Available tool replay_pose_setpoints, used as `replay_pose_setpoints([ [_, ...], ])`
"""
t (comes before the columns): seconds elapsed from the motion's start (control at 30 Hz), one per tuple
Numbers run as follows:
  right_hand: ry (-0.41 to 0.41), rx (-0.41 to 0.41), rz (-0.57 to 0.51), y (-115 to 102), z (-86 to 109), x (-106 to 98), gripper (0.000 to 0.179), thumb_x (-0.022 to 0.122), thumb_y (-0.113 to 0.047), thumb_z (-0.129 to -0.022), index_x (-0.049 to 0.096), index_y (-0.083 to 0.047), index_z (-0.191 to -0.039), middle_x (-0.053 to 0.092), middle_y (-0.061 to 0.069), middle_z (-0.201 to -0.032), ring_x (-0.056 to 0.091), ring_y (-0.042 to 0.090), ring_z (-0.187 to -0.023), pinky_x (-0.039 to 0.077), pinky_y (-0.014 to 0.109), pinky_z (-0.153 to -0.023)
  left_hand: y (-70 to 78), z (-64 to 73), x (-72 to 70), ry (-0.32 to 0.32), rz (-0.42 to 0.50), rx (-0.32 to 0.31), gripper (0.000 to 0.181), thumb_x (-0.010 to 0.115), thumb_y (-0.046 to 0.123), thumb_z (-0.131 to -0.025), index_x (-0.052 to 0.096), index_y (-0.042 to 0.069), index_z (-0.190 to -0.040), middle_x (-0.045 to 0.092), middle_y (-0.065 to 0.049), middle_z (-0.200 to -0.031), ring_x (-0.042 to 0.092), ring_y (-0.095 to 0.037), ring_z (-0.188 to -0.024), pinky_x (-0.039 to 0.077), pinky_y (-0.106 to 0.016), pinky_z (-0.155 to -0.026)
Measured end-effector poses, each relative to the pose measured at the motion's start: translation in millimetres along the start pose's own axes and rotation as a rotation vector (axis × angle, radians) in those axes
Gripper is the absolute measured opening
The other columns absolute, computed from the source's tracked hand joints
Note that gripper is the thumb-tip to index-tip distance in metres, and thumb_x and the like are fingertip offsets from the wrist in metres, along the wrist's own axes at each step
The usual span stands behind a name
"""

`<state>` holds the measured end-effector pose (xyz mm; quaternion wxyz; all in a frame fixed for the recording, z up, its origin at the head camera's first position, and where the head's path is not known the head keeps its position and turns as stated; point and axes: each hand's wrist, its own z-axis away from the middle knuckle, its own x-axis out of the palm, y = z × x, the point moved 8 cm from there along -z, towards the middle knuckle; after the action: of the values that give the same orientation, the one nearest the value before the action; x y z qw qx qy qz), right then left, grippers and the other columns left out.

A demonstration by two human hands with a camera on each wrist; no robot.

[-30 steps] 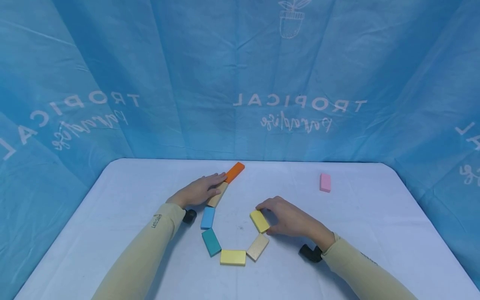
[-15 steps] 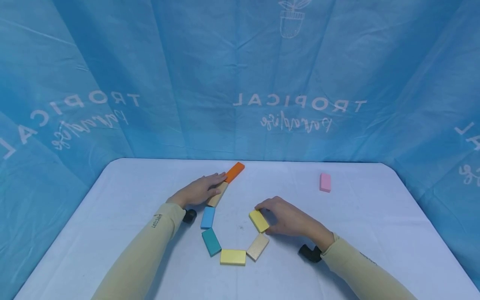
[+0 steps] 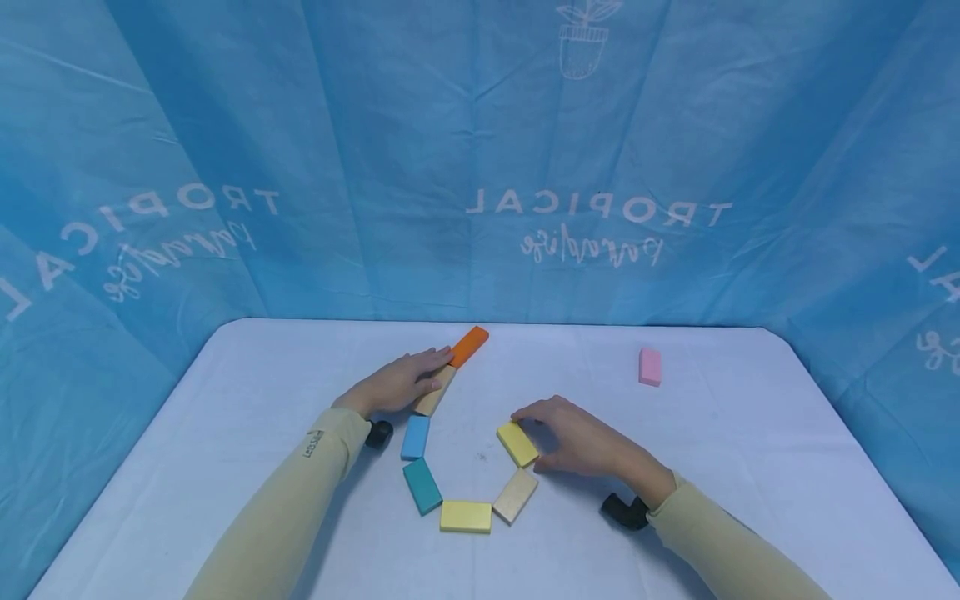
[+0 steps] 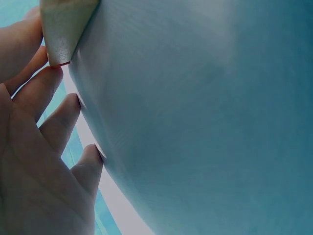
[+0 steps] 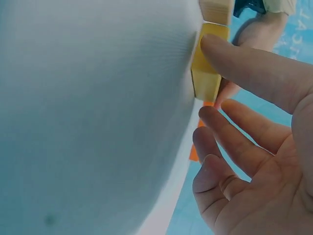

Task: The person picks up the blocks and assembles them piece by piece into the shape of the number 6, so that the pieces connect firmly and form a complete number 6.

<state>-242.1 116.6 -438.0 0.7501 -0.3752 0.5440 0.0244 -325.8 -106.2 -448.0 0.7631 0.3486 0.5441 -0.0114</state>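
Note:
In the head view, my left hand (image 3: 393,383) lies over a plain wooden block (image 3: 438,395), thumb and fingers around it. Its fingertips reach the orange block (image 3: 470,346) beyond. The left wrist view shows the thumb and fingers at the wooden block (image 4: 71,29). With thumb and index finger, my right hand (image 3: 583,438) pinches a yellow block (image 3: 517,444) lying flat at the right end of a curved row. In the right wrist view the thumb rests on this yellow block (image 5: 208,81); the other fingers are loosely bent.
Between the hands the row runs through a blue block (image 3: 416,437), a teal block (image 3: 423,486), another yellow block (image 3: 466,517) and a second wooden block (image 3: 515,496). A pink block (image 3: 650,367) lies apart at the back right. Blue curtain (image 3: 480,167) borders the white table (image 3: 585,542).
The far end of the yellow block under my right hand has shifted very slightly left. My left hand and the other blocks stay where they were.

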Motion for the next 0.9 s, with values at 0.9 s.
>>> replay_pose_setpoints([
  [0.9, 0.446, 0.196, -0.106, 69, 64.6, -74, 0.061, 0.084, -0.019, -0.083, 0.059, -0.011, -0.138, 0.063, 0.017, -0.123, 0.055, 0.034, -0.094, 0.049, 0.036, -0.068, 0.6, 0.4, -0.9, 0.008, 0.001, 0.006, 0.059, 0.053, 0.026, -0.106, 0.031, 0.010, -0.158, 0.028, -0.008, -0.164, 0.022, -0.030, -0.152, 0.016, -0.051, -0.123],
])
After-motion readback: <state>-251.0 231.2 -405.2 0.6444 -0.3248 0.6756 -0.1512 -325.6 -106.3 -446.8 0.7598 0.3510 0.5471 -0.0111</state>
